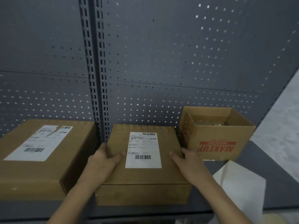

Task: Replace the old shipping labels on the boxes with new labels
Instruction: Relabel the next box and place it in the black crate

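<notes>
Centre box held two-handed, label face-up.
Left hand grips its 9 o'clock edge, right hand the 3 o'clock edge, thumbs on top; probably steadying it for peeling. Label intact, centred on lid. Torn-label box at 10 o'clock; open carton at 2.

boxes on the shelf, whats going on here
A person grips the middle box with both hands, the left hand on its left side and the right hand on its right. Its white label sits on top, whole. The left box carries a torn label. An open box printed MAKEUP stands to the right.
</notes>
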Demonstrator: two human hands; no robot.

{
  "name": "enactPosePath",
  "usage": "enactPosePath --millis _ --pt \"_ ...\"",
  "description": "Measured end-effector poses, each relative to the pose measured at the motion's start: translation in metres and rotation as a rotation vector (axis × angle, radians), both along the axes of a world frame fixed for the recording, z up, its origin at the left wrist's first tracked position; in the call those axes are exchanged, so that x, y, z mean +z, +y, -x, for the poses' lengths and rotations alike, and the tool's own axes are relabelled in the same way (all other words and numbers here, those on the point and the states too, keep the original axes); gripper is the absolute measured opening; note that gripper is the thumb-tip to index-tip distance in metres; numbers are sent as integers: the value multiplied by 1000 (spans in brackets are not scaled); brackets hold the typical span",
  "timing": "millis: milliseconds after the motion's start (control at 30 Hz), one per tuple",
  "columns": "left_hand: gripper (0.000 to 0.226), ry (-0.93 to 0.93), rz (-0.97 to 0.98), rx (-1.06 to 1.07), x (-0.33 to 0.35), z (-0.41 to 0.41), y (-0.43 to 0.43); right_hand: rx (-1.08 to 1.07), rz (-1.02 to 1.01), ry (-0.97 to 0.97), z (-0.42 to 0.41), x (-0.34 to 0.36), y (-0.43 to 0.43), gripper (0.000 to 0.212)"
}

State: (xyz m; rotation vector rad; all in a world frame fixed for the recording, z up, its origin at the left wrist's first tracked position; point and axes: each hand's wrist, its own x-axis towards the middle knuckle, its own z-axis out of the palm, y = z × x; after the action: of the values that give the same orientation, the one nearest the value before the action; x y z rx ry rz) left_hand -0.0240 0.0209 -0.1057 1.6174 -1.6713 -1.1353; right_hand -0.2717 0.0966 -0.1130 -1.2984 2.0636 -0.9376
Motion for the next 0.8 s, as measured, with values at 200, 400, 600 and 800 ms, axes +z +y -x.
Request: enactPosePath --millis 200,400,600,800 --pt "40 59 -20 30 -7 -15 2 -35 75 -114 -4 -3 11 34" --pt "29 127 118 -6 -5 -29 17 -84 172 -144 -26 1 31 21" --pt "32 191 220 -103 -4 -54 28 -227 277 -135 -63 3 70 19" --pt "70 244 260 -217 -2 -62 36 -420 328 -75 -92 0 119 32"
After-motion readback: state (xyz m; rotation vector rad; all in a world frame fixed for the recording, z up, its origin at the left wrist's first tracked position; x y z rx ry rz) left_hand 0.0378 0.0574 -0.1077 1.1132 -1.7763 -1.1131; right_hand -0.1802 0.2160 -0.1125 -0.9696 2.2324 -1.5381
